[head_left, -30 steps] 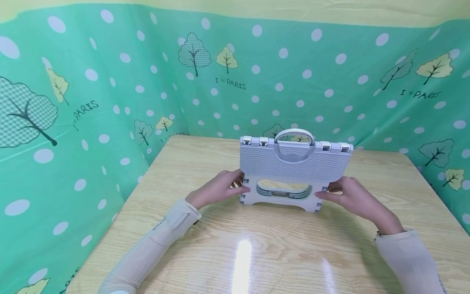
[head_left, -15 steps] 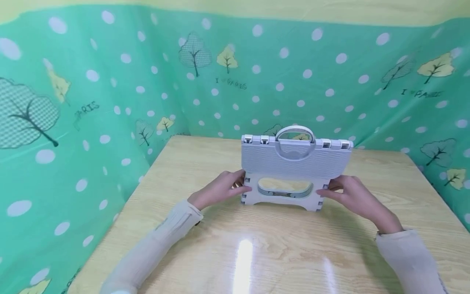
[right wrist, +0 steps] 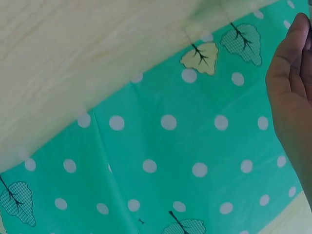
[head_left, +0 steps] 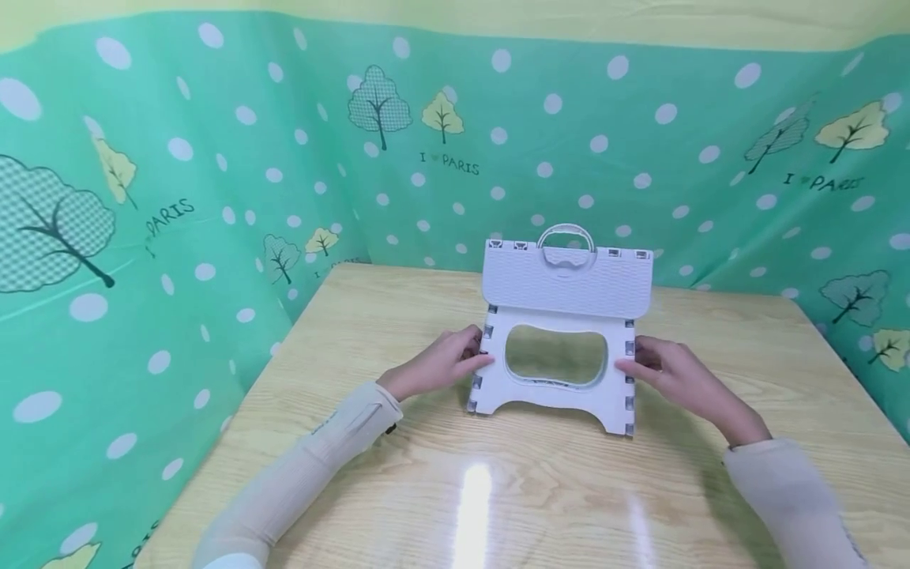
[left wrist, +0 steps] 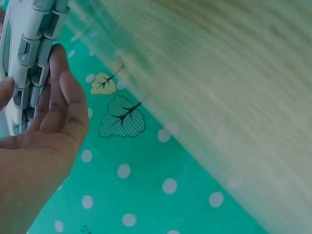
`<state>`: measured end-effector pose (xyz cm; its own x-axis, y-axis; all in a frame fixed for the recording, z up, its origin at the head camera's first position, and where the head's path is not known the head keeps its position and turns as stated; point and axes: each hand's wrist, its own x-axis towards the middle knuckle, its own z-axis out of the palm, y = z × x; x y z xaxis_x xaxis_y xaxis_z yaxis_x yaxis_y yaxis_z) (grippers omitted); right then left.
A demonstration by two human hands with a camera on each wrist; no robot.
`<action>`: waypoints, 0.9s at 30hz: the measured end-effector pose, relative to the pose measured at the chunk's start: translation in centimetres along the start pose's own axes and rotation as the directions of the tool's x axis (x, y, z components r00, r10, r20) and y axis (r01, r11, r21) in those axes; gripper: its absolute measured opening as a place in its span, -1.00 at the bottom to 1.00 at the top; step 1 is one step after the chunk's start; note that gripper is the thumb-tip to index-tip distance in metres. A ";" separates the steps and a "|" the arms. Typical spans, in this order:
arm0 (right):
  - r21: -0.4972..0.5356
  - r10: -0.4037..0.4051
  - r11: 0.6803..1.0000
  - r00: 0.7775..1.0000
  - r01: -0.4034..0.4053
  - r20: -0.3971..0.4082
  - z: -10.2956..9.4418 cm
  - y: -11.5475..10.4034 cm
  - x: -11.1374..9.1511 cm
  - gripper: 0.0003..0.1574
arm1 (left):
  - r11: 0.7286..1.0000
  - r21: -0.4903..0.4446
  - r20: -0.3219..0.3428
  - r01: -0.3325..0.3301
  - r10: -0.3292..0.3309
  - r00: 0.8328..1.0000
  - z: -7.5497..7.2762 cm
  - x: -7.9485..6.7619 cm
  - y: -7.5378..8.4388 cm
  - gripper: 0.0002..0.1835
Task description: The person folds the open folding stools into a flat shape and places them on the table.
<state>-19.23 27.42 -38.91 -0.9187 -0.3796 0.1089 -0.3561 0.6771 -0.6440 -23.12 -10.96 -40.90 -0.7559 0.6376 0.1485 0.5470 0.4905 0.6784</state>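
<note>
A pale folding step stool (head_left: 567, 280) stands folded on its legs in the head view, its textured top panel and loop handle uppermost, a large oval opening below. My left hand (head_left: 446, 359) grips its left side edge, thumb on the front face and fingers behind. At the opposite edge my right hand (head_left: 668, 367) holds it the same way. The left wrist view shows the stool's hinged side (left wrist: 31, 63) between thumb and curled fingers (left wrist: 61, 102). In the right wrist view the right hand (right wrist: 292, 83) appears at the border, and the stool is almost wholly out of frame.
The stool is on a wood-grain table (head_left: 398, 490) with a bright light reflection near the front. Behind and to the left hangs a green dotted curtain (head_left: 235, 158) printed with trees, meeting the table's back and left edges.
The stool has tipped from leaning toward the back to facing me more squarely; its top and handle rose, its feet came nearer, and the oval opening shows taller. Both hands keep their hold.
</note>
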 end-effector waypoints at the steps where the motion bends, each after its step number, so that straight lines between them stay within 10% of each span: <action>1: 0.006 -0.003 1.000 1.000 0.003 0.006 0.2 0.1 0.0 -0.62 | 1.000 -0.017 0.008 0.014 -0.014 1.000 0.1 0.0 -0.1 -0.79; 27: 0.084 0.143 0.981 0.941 -0.176 0.308 3.0 1.7 -0.5 -0.61 | 0.971 0.060 0.239 0.233 -0.240 0.941 1.5 -0.2 -0.9 -0.73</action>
